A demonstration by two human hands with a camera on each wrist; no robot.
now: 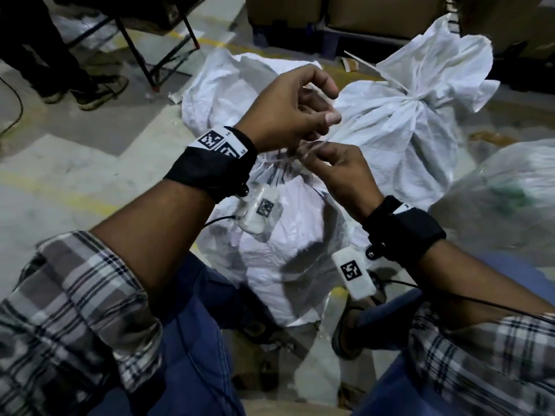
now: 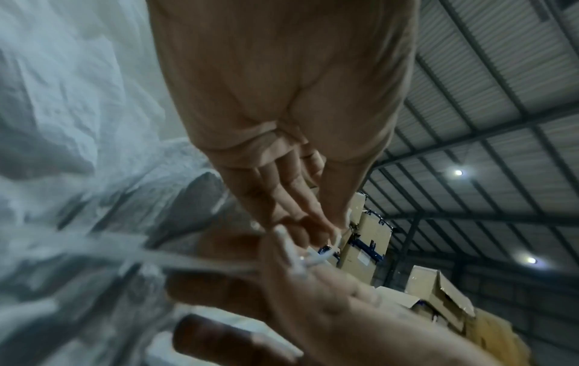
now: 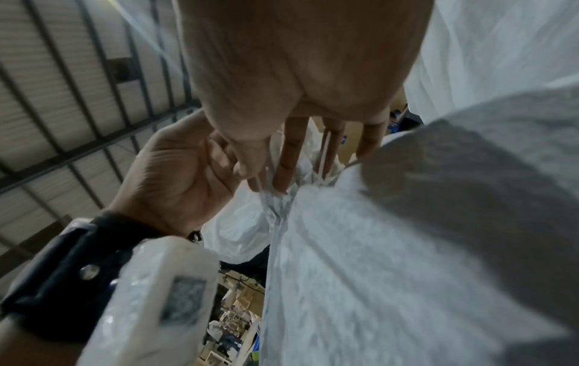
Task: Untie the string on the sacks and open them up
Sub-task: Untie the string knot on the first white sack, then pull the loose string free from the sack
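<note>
A white woven sack [image 1: 279, 250] stands between my knees, its neck gathered and bound by a white plastic string [image 1: 277, 161]. My left hand [image 1: 327, 111] is raised just above the neck, thumb and fingers curled, pinching a strand of the string [image 2: 316, 258]. My right hand [image 1: 304, 154] sits lower at the knot and pinches the string there, with its fingers [image 3: 288, 161] against the bunched neck of the sack [image 3: 376, 247]. The knot itself is mostly hidden by my fingers.
Behind stands a second white sack [image 1: 420, 124], tied shut, and another white sack [image 1: 228, 85] lies to its left. A translucent bag [image 1: 510, 190] sits at the right. Someone's legs [image 1: 60, 70] and a table frame [image 1: 156, 55] are at the far left, cardboard boxes [image 1: 375, 13] at the back.
</note>
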